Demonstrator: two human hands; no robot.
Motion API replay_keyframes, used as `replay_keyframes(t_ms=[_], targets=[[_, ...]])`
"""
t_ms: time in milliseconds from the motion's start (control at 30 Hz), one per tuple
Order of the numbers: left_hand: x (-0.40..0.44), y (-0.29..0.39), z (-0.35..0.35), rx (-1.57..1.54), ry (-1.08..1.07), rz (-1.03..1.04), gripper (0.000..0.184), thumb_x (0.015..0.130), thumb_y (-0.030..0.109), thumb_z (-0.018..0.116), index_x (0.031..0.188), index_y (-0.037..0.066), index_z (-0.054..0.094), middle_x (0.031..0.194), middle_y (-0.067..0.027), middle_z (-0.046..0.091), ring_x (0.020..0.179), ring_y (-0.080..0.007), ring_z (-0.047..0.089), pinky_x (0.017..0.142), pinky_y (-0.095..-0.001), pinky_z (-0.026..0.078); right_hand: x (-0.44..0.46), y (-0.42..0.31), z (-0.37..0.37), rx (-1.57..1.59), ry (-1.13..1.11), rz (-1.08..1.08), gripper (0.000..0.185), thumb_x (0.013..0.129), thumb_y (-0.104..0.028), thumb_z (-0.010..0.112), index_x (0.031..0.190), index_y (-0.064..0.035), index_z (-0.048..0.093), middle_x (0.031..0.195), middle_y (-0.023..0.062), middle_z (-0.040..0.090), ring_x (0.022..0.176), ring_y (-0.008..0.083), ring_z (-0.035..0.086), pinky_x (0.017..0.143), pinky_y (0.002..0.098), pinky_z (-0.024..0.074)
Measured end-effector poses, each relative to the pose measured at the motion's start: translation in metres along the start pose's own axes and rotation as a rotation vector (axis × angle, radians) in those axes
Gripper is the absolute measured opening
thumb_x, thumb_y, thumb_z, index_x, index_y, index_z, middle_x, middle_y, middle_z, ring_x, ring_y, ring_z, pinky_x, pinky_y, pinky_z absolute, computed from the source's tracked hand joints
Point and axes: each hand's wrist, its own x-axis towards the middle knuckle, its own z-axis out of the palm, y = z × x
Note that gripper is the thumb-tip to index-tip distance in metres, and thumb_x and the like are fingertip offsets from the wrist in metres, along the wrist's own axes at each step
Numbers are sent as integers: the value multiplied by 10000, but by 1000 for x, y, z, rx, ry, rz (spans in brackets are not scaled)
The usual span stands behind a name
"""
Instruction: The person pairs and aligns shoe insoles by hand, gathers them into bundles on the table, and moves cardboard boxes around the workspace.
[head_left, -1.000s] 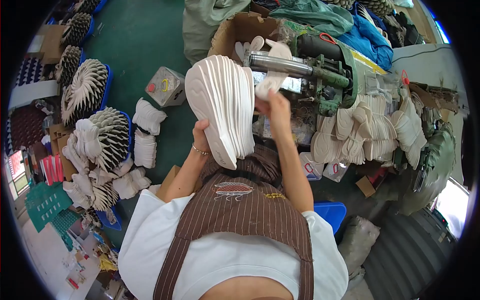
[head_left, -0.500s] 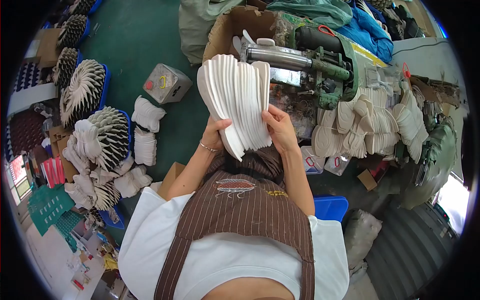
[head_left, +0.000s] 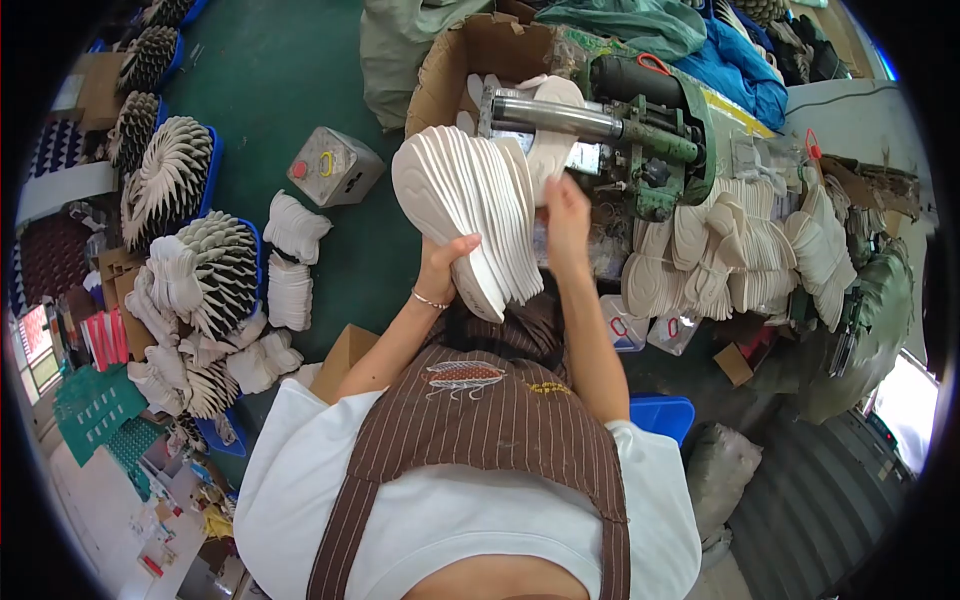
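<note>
A fanned stack of white insoles (head_left: 465, 205) is gripped near its lower end by my left hand (head_left: 447, 272), thumb over the front piece. To the right of the stack, my right hand (head_left: 567, 228) pinches the near end of a single insole (head_left: 552, 152); that hand is slightly blurred. This insole lies against the roller machine (head_left: 640, 130), its far end showing beyond the shiny metal roller (head_left: 555, 115). The roller hides the insole's middle.
A cardboard box (head_left: 440, 75) holding some insoles stands behind the roller. Bundled insoles (head_left: 740, 250) are piled on the right. A metal can (head_left: 337, 168), more white bundles (head_left: 290, 292) and blue bins (head_left: 212, 180) of fanned insoles are on the left.
My right hand has left the stack's side and moved up with one insole, which now reaches past the roller. The stack in my left hand has spread and tilted left.
</note>
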Motion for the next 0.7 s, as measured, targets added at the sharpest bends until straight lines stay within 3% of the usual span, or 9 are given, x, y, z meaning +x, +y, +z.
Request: replay_keyframes(t_ms=[100, 167, 200, 267, 367, 400, 500, 600, 700], targets=[[0, 1, -4, -55, -16, -64, 704, 663, 138, 665, 1271, -29, 354, 1168, -150, 502, 1076, -259, 504, 925, -366, 421, -25, 38, 2, 82, -56, 88, 262, 950, -207, 448, 976, 11, 590, 863, 17, 618, 707, 69, 534, 626, 225, 432], [-5, 2, -5, -100, -18, -126, 696, 667, 135, 663, 1270, -28, 357, 1171, -148, 502, 1075, -259, 506, 922, -364, 425, -29, 35, -3, 197, 147, 101, 272, 954, -217, 449, 918, 3, 604, 834, 8, 617, 740, 75, 528, 682, 211, 419], [-5, 2, -2, -142, 8, -146, 688, 673, 133, 661, 1269, -28, 357, 1161, -151, 507, 1057, -261, 518, 907, -366, 437, -18, 32, -3, 209, 273, 48, 278, 955, -211, 436, 844, -4, 585, 748, -21, 556, 674, 66, 468, 628, 225, 396], [-3, 0, 0, -192, 30, -169, 680, 679, 131, 658, 1268, -29, 358, 1150, -153, 512, 1039, -264, 530, 893, -367, 450, 18, 30, -24, -93, 286, -124, 275, 954, -196, 422, 780, -15, 535, 676, -47, 458, 619, 55, 387, 569, 243, 349], [1, -3, -3, -208, 29, -224, 664, 691, 134, 654, 1260, -43, 359, 1123, -155, 525, 1011, -266, 545, 881, -369, 460, 18, 5, -16, -58, 133, -69, 273, 950, -183, 414, 740, -25, 488, 639, -57, 388, 595, 48, 337, 537, 260, 310], [5, -3, -1, -229, 35, -193, 664, 691, 132, 654, 1255, -52, 358, 1110, -153, 530, 1009, -264, 547, 879, -371, 463, 3, 4, -8, -54, -1, -60, 274, 953, -187, 414, 769, -9, 512, 674, -47, 443, 627, 52, 371, 573, 247, 339], [10, -2, -4, -289, 49, -232, 666, 690, 127, 654, 1252, -62, 352, 1104, -151, 531, 1011, -260, 545, 875, -369, 467, -31, 20, 6, -98, -45, -33, 270, 955, -180, 414, 791, -1, 532, 706, -34, 487, 656, 60, 404, 610, 245, 369], [6, -6, -1, -330, 69, -274, 644, 693, 103, 647, 1252, -44, 362, 1113, -149, 525, 1009, -256, 547, 856, -366, 479, -20, 30, -8, 66, 200, -6, 264, 960, -168, 406, 818, 1, 551, 722, -28, 499, 659, 64, 411, 614, 245, 373], [7, -14, 3, -331, 36, -170, 587, 692, 73, 643, 1221, -30, 411, 1094, -148, 536, 992, -247, 552, 864, -350, 469, 10, 24, -25, -238, 291, -122, 257, 962, -176, 405, 828, -12, 551, 705, -39, 475, 645, 61, 389, 587, 255, 359]])
